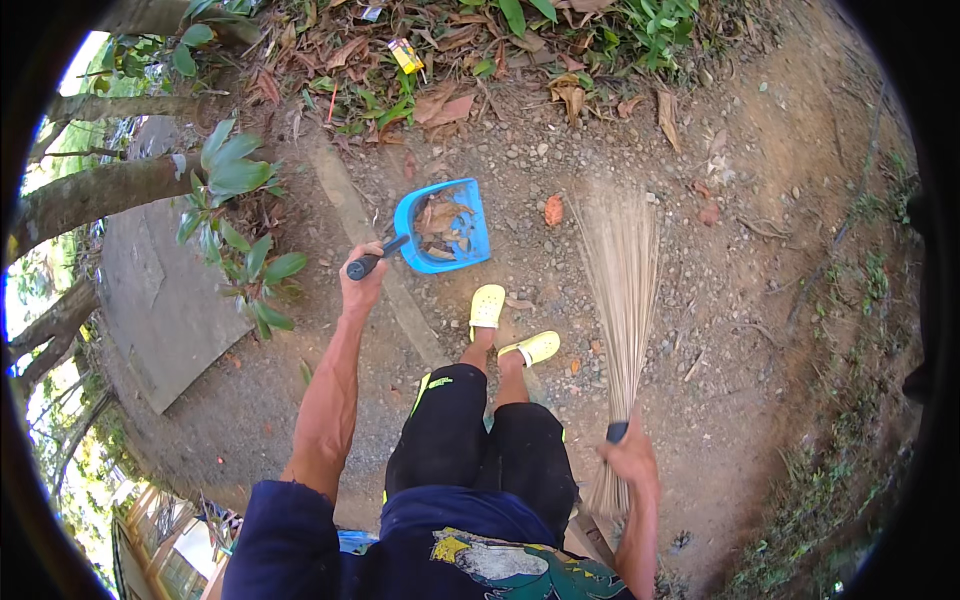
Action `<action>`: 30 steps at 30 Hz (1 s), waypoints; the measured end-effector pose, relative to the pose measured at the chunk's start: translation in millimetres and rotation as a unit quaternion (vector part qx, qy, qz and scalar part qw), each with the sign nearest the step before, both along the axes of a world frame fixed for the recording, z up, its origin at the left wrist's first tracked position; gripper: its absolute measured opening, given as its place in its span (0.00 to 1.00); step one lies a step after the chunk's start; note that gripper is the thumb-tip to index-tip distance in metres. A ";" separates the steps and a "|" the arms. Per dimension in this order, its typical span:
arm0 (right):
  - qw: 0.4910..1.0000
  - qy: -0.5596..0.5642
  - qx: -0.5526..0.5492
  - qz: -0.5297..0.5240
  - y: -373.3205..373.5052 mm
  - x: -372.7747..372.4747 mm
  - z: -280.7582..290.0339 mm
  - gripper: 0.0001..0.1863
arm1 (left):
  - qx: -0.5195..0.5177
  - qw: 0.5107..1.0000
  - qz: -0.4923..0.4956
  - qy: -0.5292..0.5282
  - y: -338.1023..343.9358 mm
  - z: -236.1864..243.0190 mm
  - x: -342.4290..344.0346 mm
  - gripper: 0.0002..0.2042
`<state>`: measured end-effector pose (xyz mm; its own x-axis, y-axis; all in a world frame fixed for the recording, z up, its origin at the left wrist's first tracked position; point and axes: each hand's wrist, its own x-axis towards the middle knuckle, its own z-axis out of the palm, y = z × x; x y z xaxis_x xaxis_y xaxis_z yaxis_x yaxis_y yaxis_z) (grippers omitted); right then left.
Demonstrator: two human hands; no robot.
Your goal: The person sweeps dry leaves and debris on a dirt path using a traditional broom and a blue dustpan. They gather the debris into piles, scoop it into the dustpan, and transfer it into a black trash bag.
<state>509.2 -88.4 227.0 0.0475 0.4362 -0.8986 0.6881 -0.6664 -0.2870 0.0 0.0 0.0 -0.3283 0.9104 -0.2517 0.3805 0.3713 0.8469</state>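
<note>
My left hand (362,280) grips the black handle of a blue dustpan (463,250), which holds dry brown leaves (437,215) and scraps. My right hand (630,458) is closed round the dark band of a broom of long pale straw-like bristles (617,280), whose spread end fans out slightly blurred over the gravel right of the dustpan. A small orange-red leaf (554,210) lies between pan and broom. My yellow clogs (487,305) stand on the ground just below the dustpan.
Leaf litter (450,110) and plants line the top, with a small yellow packet (406,56) among them. Tree trunks (90,195), a leafy shrub (270,270) and a grey slab (160,320) are at left. A weedy, shaded edge (840,490) runs along the right.
</note>
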 end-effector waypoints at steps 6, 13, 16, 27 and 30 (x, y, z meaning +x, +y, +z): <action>0.986 -0.010 -0.145 0.084 -0.3 -73.0 -88.0 0.58 | 0.021 0.998 -0.015 -0.054 8.6 -5.0 -5.5 0.10; 0.995 -0.006 -0.098 0.007 -21.0 -16.9 63.4 0.53 | 0.049 0.996 -0.042 -0.054 -7.5 19.9 27.3 0.10; 0.989 -0.072 -0.117 -0.061 -26.5 16.4 80.8 0.52 | 0.077 0.993 -0.048 -0.073 -10.0 21.8 55.2 0.10; 0.997 0.020 -0.067 0.036 -53.8 19.9 -35.0 0.49 | -0.047 0.998 -0.016 -0.044 -29.4 0.7 127.5 0.11; 0.998 0.030 -0.059 0.011 -47.0 116.8 39.9 0.49 | 0.012 0.997 -0.012 -0.073 -40.9 6.0 131.6 0.11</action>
<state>626.0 -135.4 266.9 -0.0162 0.3279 -0.9446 0.6863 -0.6834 -0.2490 131.6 -40.9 6.0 -0.2677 0.9240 -0.2730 0.2614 0.3423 0.9025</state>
